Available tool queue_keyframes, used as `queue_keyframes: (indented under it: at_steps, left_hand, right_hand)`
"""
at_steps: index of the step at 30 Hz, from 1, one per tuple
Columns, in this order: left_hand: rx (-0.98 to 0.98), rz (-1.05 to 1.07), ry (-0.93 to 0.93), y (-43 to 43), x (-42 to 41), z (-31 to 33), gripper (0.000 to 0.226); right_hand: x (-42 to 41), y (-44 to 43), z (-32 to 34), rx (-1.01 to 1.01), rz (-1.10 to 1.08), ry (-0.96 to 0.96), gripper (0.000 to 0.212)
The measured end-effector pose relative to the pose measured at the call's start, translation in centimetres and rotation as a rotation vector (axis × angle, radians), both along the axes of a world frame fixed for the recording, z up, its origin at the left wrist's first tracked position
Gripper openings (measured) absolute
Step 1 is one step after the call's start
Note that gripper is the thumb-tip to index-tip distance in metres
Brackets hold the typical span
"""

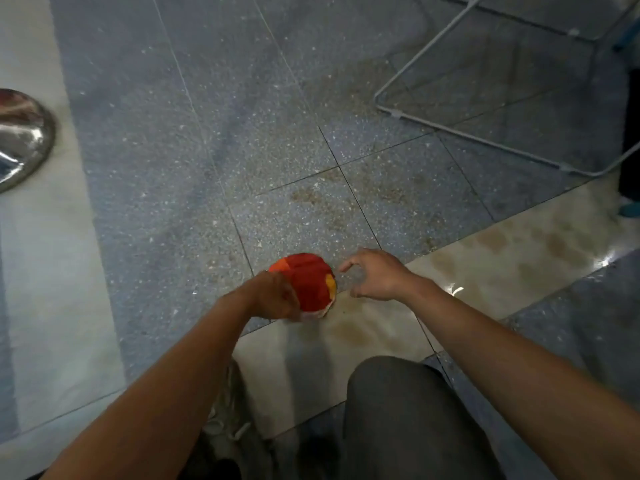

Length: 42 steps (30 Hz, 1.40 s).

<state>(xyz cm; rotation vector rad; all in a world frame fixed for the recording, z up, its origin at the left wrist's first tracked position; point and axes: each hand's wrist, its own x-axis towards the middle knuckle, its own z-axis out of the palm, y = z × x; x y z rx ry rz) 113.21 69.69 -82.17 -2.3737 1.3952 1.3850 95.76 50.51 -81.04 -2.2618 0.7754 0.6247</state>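
Red ball (310,282) in my left hand (273,296): looks like creased paper, matt, faceted, orange patches. Floor (207,150) beyond the ball: speckled stone tile, dull, brown stains. Pale strip (502,258) just right of the ball: polished stone, glossy, glare spots. Dome (20,140) far left of the ball: chrome metal, mirror-shiny. Rack (485,142) well up-right of the ball: thin white metal wire, smooth. Trouser leg (408,417) below the ball: grey cloth, matt.

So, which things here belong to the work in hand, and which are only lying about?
In the job:
red and orange round ball, gripped by the left hand
right hand, fingers loose, beside it, apart

Lying about:
shiny round metal base on the left
white wire frame on the floor, far right
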Motion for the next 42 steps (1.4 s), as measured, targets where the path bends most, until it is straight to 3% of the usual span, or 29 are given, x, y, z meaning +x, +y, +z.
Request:
queue_keyframes:
  at_steps: [2, 4, 8, 11, 15, 20, 25, 28, 31, 34, 39, 42]
  left_hand:
    - [-0.089, 0.148, -0.042, 0.5, -1.3, -1.9, 0.032]
    - [-0.24, 0.217, -0.231, 0.4, -2.6, -3.7, 0.041]
    - [-0.268, 0.12, -0.329, -0.3, -5.2, -7.3, 0.078]
    - [-0.223, 0.034, -0.455, -0.5, -7.4, -10.0, 0.079]
    - [-0.356, 0.114, -0.462, 1.1, -10.4, -11.5, 0.07]
    - [-0.453, -0.161, -0.45, 8.5, -14.7, -13.3, 0.068]
    - [-0.515, -0.519, -0.451, 7.9, -7.6, -13.2, 0.072]
    - [-0.446, -0.22, -0.537, 3.4, -3.7, -12.6, 0.077]
    - [-0.322, 0.133, -0.572, -1.2, -5.6, -12.6, 0.086]
    - [-0.377, 0.22, -0.577, -3.0, -10.2, -12.7, 0.079]
    - [-0.568, -0.256, -0.413, 2.3, -18.7, -14.0, 0.071]
    - [-0.654, -0.578, -0.364, 5.4, -16.3, -14.4, 0.074]
  right_hand:
    - [-2.1, -1.0, -1.2, -0.032, -0.02, -0.006, 0.052]
    - [-4.2, -1.5, -2.0, -0.053, -0.073, -0.047, 0.05]
    - [-8.1, -1.4, -3.4, -0.065, -0.167, -0.134, 0.043]
    - [-10.9, -1.1, -4.8, -0.098, -0.2, -0.188, 0.04]
    - [-12.9, -0.6, -6.4, -0.115, -0.256, -0.25, 0.039]
    - [-13.5, 0.9, -7.3, -0.123, -0.277, -0.265, 0.047]
    - [-13.6, 2.0, -7.5, -0.124, -0.249, -0.276, 0.056]
    - [-14.3, 2.0, -7.4, -0.144, -0.284, -0.279, 0.057]
    - [-15.4, 2.1, -7.3, -0.16, -0.344, -0.289, 0.057]
    - [-16.5, 2.0, -7.0, -0.19, -0.397, -0.275, 0.054]
    - [-17.6, 2.1, -6.7, -0.203, -0.426, -0.281, 0.051]
    - [-18.7, 1.9, -6.5, -0.196, -0.458, -0.25, 0.052]
